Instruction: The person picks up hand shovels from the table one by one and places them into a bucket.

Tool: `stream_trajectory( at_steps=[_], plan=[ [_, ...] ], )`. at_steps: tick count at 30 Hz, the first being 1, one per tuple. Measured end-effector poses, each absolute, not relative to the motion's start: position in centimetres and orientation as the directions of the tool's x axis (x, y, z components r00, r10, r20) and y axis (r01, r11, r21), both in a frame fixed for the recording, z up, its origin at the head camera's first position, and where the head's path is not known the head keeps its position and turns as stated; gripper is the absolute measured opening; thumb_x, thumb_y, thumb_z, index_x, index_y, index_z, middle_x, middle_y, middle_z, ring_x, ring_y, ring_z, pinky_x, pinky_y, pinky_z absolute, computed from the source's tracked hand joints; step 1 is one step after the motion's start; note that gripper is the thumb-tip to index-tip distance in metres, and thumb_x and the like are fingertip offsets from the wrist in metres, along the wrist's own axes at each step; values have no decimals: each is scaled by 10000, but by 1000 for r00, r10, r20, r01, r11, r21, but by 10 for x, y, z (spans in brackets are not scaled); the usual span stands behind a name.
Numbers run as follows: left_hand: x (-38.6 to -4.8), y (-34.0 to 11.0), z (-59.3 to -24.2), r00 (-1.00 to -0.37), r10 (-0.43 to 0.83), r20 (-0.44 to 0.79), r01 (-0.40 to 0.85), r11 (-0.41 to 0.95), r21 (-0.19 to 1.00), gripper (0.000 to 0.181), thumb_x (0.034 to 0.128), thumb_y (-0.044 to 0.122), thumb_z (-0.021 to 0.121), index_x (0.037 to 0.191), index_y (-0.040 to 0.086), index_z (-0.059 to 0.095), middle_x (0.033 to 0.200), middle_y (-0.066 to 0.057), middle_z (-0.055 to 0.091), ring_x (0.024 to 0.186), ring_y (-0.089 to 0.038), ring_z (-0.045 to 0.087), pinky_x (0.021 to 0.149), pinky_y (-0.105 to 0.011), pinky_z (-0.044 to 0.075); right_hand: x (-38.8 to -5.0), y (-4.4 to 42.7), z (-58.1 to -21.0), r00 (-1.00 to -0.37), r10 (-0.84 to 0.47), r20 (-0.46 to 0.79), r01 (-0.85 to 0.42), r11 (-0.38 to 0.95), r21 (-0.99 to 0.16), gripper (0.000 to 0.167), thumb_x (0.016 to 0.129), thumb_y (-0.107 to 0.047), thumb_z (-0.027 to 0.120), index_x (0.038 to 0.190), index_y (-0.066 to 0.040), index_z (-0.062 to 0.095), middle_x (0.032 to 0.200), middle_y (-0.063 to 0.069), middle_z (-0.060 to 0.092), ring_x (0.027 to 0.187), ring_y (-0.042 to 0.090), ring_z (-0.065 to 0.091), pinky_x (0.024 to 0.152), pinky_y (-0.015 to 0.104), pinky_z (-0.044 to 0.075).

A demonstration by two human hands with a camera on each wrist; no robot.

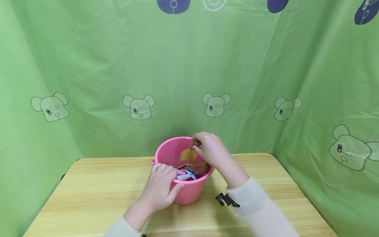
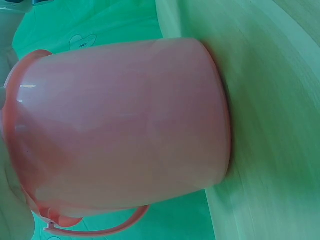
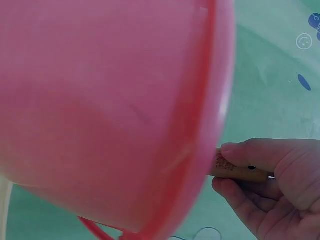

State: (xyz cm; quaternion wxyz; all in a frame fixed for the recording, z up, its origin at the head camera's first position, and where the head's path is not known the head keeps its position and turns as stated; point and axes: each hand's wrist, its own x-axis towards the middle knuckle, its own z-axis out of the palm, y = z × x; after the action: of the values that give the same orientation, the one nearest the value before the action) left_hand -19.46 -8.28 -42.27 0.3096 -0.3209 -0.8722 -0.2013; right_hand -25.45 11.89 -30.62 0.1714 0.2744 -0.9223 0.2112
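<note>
A pink bucket [image 1: 189, 194] stands on the wooden table, its outer wall [image 2: 125, 120] filling much of the left wrist view. My left hand [image 1: 160, 186] grips the near left rim, fingers over the edge and thumb along the outside. Above the far right rim, my right hand [image 1: 211, 148] pinches a wooden-handled tool by its handle [image 3: 240, 170], which bears dark print. The tool's flat yellow end [image 1: 188, 155] points down into the bucket; its exact kind cannot be told. Inside lie several items, among them a light blue piece [image 1: 184, 177] and some brownish ones.
The pale wooden tabletop [image 1: 103, 191] extends around the bucket. A green cloth [image 1: 177, 65] with bear-head prints hangs behind and along both sides. The bucket's handle [image 2: 110, 231] hangs down at its side. A black buckle [image 1: 227, 199] juts from the right sleeve.
</note>
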Motion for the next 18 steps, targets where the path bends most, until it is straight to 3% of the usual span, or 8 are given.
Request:
stream_trajectory(
  at_steps=[9,18],
  plan=[
    [-196,-83,-423,-601,434,671,683,715,150,255,976,414,534,932,177,618,1005,55,668,933,-140,515,956,-387,337,-258,117,-326,-773,-445,453,-593,759,-267,98,854,-75,790,887,-92,699,815,6,632,744,179,596,703,327,525],
    [-195,-83,-423,-604,436,667,684,713,153,277,986,432,515,945,180,622,1008,54,669,939,-137,518,956,-384,335,-259,114,-342,-799,-437,413,-572,764,-299,124,863,-68,780,973,-57,724,857,11,659,769,180,611,729,329,539]
  ],
)
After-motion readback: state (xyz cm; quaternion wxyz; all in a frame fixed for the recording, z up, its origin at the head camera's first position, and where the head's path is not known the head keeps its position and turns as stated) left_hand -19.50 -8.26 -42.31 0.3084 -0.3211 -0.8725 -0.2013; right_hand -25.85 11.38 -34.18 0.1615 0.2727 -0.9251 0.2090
